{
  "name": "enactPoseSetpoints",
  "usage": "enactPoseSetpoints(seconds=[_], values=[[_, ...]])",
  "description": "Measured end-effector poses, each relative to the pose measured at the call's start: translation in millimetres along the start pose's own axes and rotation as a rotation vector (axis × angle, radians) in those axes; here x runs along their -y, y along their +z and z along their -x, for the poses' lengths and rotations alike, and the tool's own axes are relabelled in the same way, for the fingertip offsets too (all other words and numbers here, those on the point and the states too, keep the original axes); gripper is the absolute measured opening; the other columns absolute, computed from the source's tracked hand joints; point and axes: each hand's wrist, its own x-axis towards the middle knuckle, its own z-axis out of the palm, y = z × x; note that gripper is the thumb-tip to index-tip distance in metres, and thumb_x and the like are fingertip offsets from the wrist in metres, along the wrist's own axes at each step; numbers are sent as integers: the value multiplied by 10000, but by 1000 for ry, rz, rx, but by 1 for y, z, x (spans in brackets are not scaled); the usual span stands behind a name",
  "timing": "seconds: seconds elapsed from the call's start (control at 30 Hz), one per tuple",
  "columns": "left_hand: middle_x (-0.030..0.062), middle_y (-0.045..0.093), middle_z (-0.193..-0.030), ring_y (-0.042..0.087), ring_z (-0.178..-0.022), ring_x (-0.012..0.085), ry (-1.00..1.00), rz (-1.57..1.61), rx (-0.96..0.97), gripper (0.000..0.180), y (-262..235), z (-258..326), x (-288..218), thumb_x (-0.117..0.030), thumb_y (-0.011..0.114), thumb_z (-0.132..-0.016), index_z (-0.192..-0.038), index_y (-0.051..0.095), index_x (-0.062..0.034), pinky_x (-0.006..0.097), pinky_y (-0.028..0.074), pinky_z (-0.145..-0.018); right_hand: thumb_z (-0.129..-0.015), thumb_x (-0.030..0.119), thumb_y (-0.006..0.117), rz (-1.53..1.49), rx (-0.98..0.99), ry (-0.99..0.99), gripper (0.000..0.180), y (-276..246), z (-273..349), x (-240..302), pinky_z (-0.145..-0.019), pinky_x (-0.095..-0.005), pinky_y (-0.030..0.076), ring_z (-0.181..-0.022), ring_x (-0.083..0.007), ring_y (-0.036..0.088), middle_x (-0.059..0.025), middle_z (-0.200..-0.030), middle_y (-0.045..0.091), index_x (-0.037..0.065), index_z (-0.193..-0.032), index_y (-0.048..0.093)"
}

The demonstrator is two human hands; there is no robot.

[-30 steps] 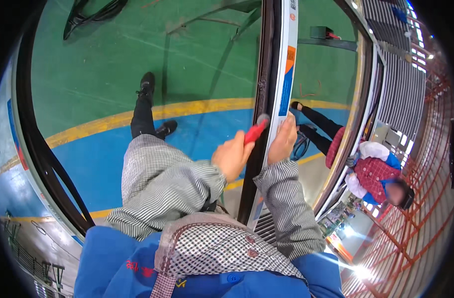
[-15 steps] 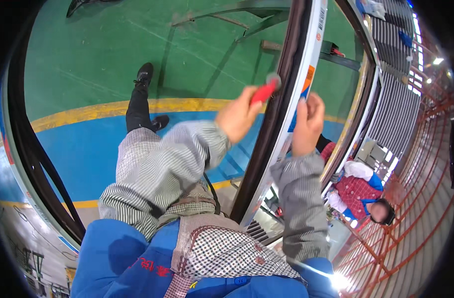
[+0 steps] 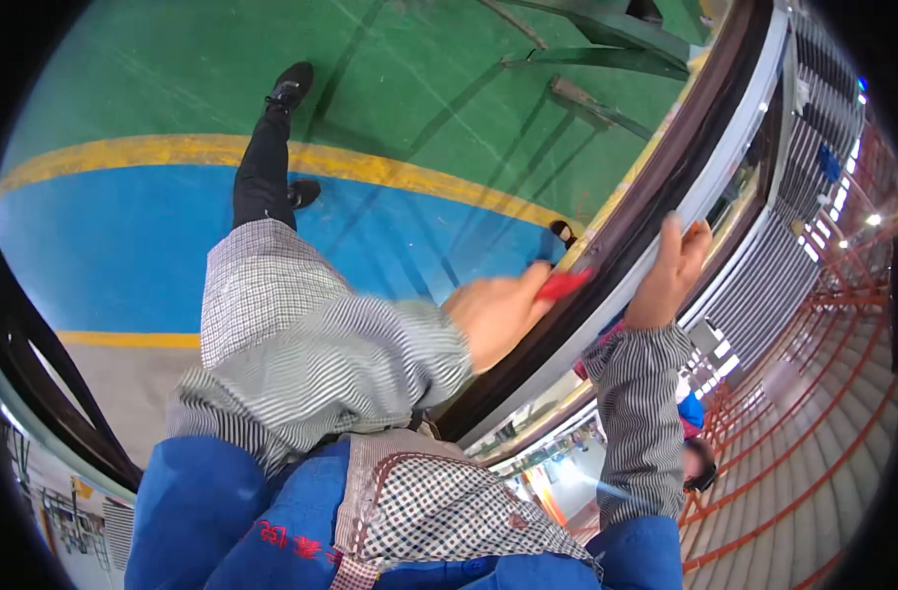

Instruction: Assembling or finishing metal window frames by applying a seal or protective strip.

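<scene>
Against the dark frame strip (image 3: pixel 645 211), L hand (image 3: pixel 493 315) grips red tool (image 3: pixel 564 285), tip on strip; R hand (image 3: pixel 670 275) wraps white rail (image 3: pixel 734 157) just beyond. Strip's long axis runs diagonally up-right.

— How is the light?
— Bright and even; lamps glare white at three o'clock, and thin straight shadows cross the green floor (image 3: pixel 419 79) at twelve.

— Sharpness?
— The left hand (image 3: pixel 493 315) smears with motion blur; the checked sleeve (image 3: pixel 301 344) stays crisp.

— Edges?
— Strong fisheye bending; the window frame (image 3: pixel 655 221) bows, and a black rim circles everything.
</scene>
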Motion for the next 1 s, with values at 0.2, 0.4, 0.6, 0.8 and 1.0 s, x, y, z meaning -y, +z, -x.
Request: enactPoseSetpoints(seconds=[0.2, 0.4, 0.6, 0.8, 1.0], values=[[185, 632, -734, 620, -715, 407, 51, 14, -50, 298, -14, -15, -5, -301, 500, -918, -1099, 442, -71, 508, 481, -614, -994, 291, 400, -43, -49, 91, 333, 4, 5, 4, -762, -227, 356, -830, -88, 427, -16, -897, 474, -6, -1136, 445], [174, 625, -745, 623, -700, 382, -16, 12, 112, 287, -2, 13, 4, -342, 499, -919, -1080, 443, -112, 506, 480, -619, -992, 435, 348, -14, -39, 114, 464, 0, 3, 0, -783, -245, 437, -867, -130, 533, -61, -977, 538, 12, -1146, 461], [173, 617, -745, 599, -716, 399, 115, 20, -11, 266, -30, -39, -13, -346, 496, -923, -1025, 455, -104, 510, 449, -602, -1000, 441, 315, -172, -43, 168, 464, 5, 7, -2, -785, -252, 459, -879, -117, 551, -51, -1010, 547, 38, -1171, 469], [196, 604, -753, 584, -734, 418, -4, 266, -20, 301, -6, -8, -7, -348, 480, -941, -1050, 413, -76, 504, 430, -605, -1003, 433, 306, -153, 38, 149, 455, -15, 7, -18, -823, -264, 458, -919, -128, 556, -58, -1039, 551, 39, -1181, 450], [186, 629, -781, 601, -727, 408, -70, 135, 46, 296, -20, -23, -18, -329, 489, -933, -1067, 418, -75, 512, 451, -610, -1004, 434, 300, -73, -34, 52, 463, -1, 7, -7, -831, -279, 462, -928, -141, 551, -76, -1034, 544, 28, -1189, 424]])
